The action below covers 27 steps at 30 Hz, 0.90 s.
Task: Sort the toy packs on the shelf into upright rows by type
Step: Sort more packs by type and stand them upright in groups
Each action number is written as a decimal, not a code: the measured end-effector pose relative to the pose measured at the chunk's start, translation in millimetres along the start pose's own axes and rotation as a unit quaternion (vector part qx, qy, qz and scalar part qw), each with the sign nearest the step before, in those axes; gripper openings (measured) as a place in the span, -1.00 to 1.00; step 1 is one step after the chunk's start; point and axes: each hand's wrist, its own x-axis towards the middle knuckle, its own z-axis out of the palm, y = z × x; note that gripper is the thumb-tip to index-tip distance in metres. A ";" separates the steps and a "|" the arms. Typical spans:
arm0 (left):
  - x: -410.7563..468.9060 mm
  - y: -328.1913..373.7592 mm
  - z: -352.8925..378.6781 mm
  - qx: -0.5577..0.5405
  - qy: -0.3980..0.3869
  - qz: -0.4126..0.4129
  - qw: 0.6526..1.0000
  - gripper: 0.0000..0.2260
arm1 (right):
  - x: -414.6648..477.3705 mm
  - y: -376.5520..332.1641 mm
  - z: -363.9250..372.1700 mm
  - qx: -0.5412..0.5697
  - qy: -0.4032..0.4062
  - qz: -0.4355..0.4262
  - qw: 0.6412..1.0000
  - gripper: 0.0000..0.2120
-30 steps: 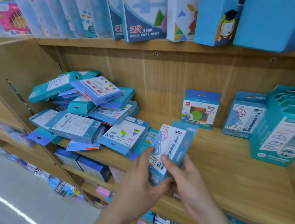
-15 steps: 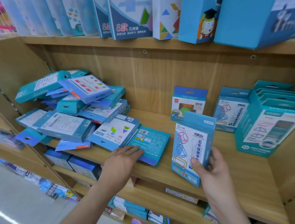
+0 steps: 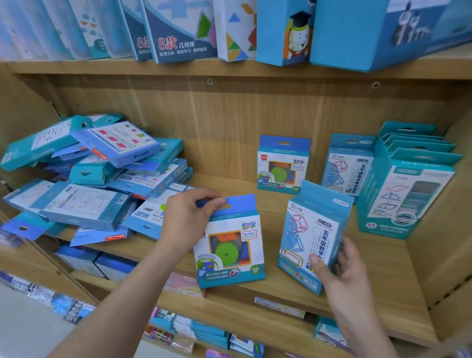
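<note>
Green-disc pack (image 3: 231,243) is pinched at its top tab by left hand (image 3: 187,220), frame centre; frame-model pack (image 3: 310,238) is gripped low by right hand (image 3: 340,267).

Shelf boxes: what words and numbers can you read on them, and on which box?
"8款 几何体": blue-and-white box on the upper shelf.
"五年级数学": tall light-blue pack gripped by the right hand.
"CZ-0131": that pack's top flap, slightly blurred.
"数字": square blue pack with a green disc, pinched by the left hand.
Print on the heaped teal packs: too blurred to read.
</note>
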 end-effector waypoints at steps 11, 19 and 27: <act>-13.3 9.2 7.8 -0.100 0.051 -0.034 0.993 -0.95 | 7.6 16.1 -5.2 -0.133 -0.001 -0.036 0.991 -0.53; -61.1 -19.0 21.2 -0.281 -0.020 -0.177 0.943 -0.27 | 6.4 11.3 -11.1 -0.138 -0.017 -0.031 0.990 -0.56; -42.5 -22.9 15.7 -0.263 -0.076 -0.211 0.938 -0.61 | 16.4 12.1 -23.3 -0.094 -0.023 -0.020 0.995 -0.64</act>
